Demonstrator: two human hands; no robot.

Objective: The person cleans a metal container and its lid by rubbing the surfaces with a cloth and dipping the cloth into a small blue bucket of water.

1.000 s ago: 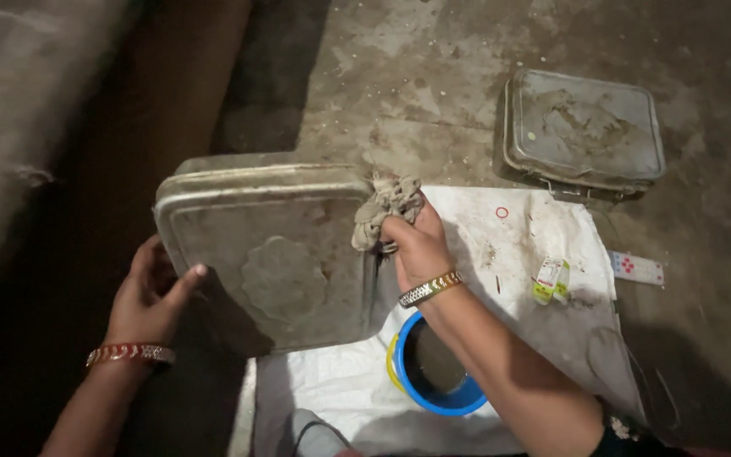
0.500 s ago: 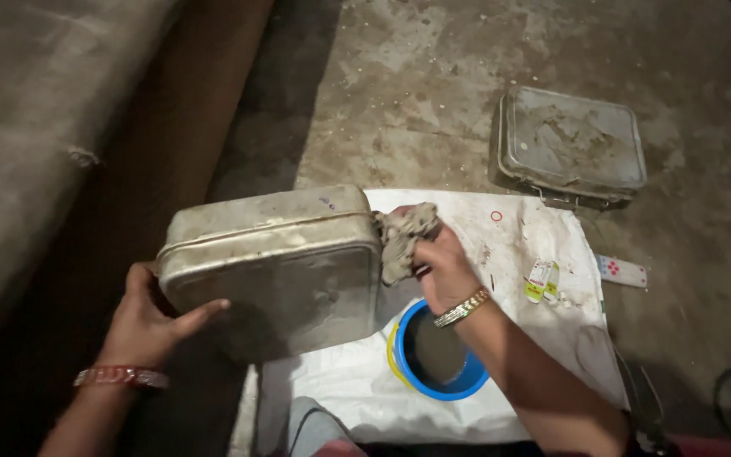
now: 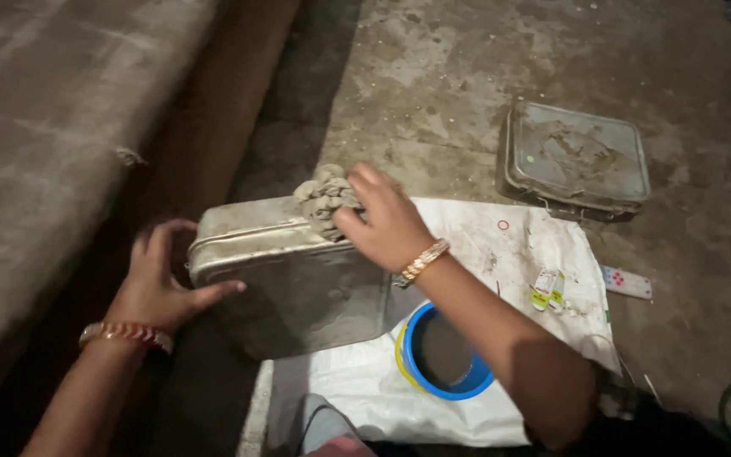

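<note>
metal box (image 3: 298, 283) steadied by left hand (image 3: 158, 283); right hand (image 3: 387, 224) fingers clutch rag (image 3: 325, 199).

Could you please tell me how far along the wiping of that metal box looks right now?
Done: hard to judge; the metal box looks dull and smudged on its front face. In hand: the left hand steadies the box on its edge while the right hand presses a crumpled rag on its top edge. Left: a second tin lies apart on the floor, dirty.

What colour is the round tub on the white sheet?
Blue tub, yellow at its left edge; head view.
</note>
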